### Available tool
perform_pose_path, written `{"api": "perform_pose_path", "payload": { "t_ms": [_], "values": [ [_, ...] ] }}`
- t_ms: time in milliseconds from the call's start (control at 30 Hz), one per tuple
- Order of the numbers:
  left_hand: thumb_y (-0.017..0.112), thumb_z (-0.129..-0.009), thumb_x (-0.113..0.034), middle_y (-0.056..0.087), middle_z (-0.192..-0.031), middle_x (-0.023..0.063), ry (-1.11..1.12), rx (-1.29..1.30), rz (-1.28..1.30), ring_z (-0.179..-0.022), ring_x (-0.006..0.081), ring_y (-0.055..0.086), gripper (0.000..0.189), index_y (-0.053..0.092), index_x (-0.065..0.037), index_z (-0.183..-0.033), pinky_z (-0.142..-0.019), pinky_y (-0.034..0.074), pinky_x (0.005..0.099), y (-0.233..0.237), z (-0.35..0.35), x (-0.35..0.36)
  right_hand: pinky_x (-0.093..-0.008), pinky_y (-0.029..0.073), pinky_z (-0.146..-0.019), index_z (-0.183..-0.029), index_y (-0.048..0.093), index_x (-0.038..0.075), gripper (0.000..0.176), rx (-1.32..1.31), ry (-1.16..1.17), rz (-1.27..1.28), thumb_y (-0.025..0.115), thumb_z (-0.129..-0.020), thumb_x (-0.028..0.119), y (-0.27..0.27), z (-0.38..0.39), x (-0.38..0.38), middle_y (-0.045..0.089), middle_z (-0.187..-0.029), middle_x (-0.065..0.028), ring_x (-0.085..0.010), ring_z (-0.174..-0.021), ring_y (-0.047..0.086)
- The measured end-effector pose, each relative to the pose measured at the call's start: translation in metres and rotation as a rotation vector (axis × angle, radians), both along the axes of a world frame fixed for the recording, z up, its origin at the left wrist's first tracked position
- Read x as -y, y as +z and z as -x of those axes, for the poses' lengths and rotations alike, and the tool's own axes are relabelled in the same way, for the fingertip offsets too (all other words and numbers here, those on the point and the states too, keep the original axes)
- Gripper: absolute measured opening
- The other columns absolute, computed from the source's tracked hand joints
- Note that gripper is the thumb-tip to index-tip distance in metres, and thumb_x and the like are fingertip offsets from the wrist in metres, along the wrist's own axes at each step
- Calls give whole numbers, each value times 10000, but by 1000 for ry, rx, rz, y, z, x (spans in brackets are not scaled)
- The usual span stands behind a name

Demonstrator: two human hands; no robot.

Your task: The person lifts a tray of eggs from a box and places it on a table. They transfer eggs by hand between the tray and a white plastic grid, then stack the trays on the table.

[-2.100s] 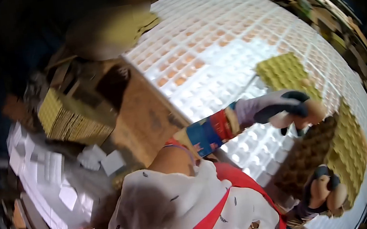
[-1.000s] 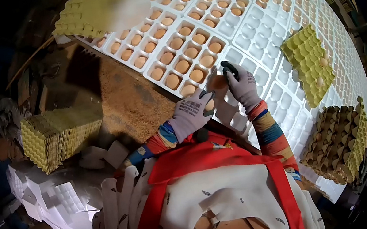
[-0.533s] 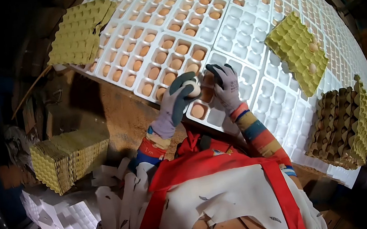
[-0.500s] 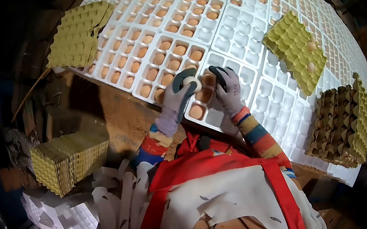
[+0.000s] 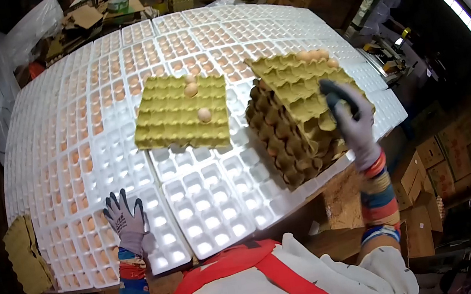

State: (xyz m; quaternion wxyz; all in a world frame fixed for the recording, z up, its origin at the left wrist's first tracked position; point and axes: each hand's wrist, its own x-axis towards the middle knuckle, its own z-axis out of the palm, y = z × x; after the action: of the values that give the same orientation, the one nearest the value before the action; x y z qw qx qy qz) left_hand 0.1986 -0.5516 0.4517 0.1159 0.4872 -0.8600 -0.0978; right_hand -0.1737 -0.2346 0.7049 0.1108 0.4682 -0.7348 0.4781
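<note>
My left hand, in a grey glove with dark fingertips, lies with spread fingers on a white foam egg tray, holding nothing. Beside it are trays with brown eggs in their cups. My right hand, gloved alike and slightly blurred, is raised over the yellow egg flat on top of a stack of flats. Its fingers are curved with a gap to the thumb, and I see nothing between them. Several eggs sit at that flat's far edge, beyond my fingertips.
Another yellow egg flat with a few eggs lies across the foam trays in the middle. Brown flats form the stack's side. More yellow flats lean at the left edge. Cardboard boxes stand on the right, past the table.
The view has swung right. My left hand has let go of a pale egg and now lies flat. My right hand has moved from the foam tray to the stack of flats.
</note>
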Motion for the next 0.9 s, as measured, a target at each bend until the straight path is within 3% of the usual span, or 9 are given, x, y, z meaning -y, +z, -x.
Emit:
{"api": "perform_pose_path", "payload": {
  "t_ms": [167,367,400,533,567,633,700,767,900],
  "values": [
    [699,-814,-256,426,-1370,221,-525,-574,50,-1275,393,381,580,513,-100,-1340,-1079,296,488,118,174,-77,-355,501,-874,-1161,645,4,499,13,-344,-426,663,-835,381,11,211,-48,670,-1111,-188,-299,-1016,650],
    [671,-816,-348,525,-1304,181,-860,-504,271,-1217,352,481,573,532,-119,-1322,-1048,364,435,234,386,-133,-373,513,-834,-989,701,6,594,-142,-447,-961,697,-687,517,-4,251,16,687,-1007,-197,-317,-922,670],
    [666,-812,-396,516,-1317,185,-881,-404,164,-1221,349,482,617,513,-117,-1342,-1043,371,423,239,418,-130,-398,539,-734,-940,702,15,508,-93,-354,-910,691,-727,475,-6,266,10,698,-898,-183,-308,-872,685],
    [685,-767,-502,523,-1329,193,-931,-168,-304,-1196,355,523,820,402,-109,-1428,-988,428,408,237,494,-126,-354,538,-547,-933,637,99,302,1274,234,145,679,-817,376,-17,318,-32,605,-763,-75,-219,-691,637],
    [683,-763,-509,538,-1320,191,-945,-9,-367,-1174,343,541,821,405,-105,-1421,-991,431,400,238,505,-126,-344,547,-565,-968,630,91,320,1367,55,309,686,-826,373,-11,308,-34,618,-812,-67,-195,-654,601],
    [734,-746,-455,599,-1242,172,-800,51,-176,-1111,311,588,744,497,-77,-1341,-948,469,385,233,520,-129,-338,546,-571,-970,633,84,332,1158,216,49,682,-835,384,-9,318,-28,624,-836,-51,-201,-697,616],
    [776,-737,-353,657,-1125,132,-836,-271,-425,-1022,267,636,606,590,-59,-1234,-874,515,367,221,526,-106,-341,536,-711,-1062,633,80,339,505,144,-504,686,-789,275,-18,337,-8,655,-963,-60,-210,-847,644],
    [758,-762,-236,656,-1103,81,-693,-722,-1100,-980,210,654,502,613,-113,-1227,-820,547,376,231,519,-104,-373,505,-826,-1132,617,142,390,-411,-11,-698,674,-751,206,-15,311,5,666,-1036,-82,-253,-954,644],
    [633,-870,-297,618,-1011,98,-551,-1067,-1360,-856,238,629,322,588,-154,-1155,-722,521,413,234,528,-95,-387,502,-822,-1263,594,204,558,-380,13,-1134,706,-724,296,4,303,23,681,-981,-104,-299,-962,645]
  ]
}}
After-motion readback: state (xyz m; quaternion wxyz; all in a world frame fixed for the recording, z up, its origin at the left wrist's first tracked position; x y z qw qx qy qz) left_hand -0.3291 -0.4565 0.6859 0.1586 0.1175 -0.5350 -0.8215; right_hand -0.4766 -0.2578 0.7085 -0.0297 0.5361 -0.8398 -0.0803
